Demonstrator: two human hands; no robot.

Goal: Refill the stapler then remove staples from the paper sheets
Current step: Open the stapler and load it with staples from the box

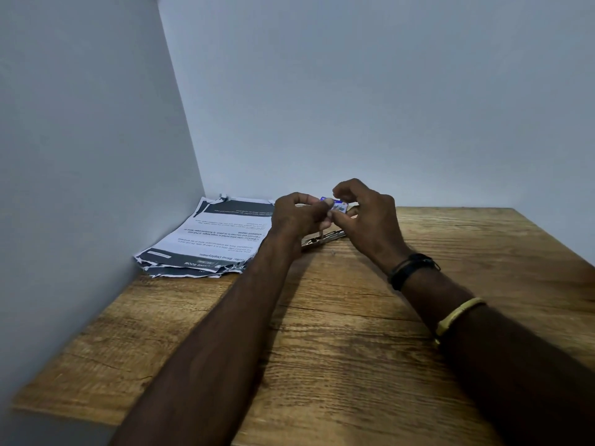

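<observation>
Both hands meet above the far part of the wooden table [354, 333]. My left hand [297, 217] and my right hand [367, 217] pinch a small blue and white staple box [336, 204] between their fingertips. Under the hands lies the metal stapler [325, 238], opened out flat on the table and partly hidden by my fingers. A stack of printed paper sheets [219, 236] with torn corners lies to the left, against the wall corner.
White walls [96, 156] close the table on the left and at the back. My right wrist wears a black band [409, 270] and a yellow band [457, 315]. Bare wood stretches in front and to the right.
</observation>
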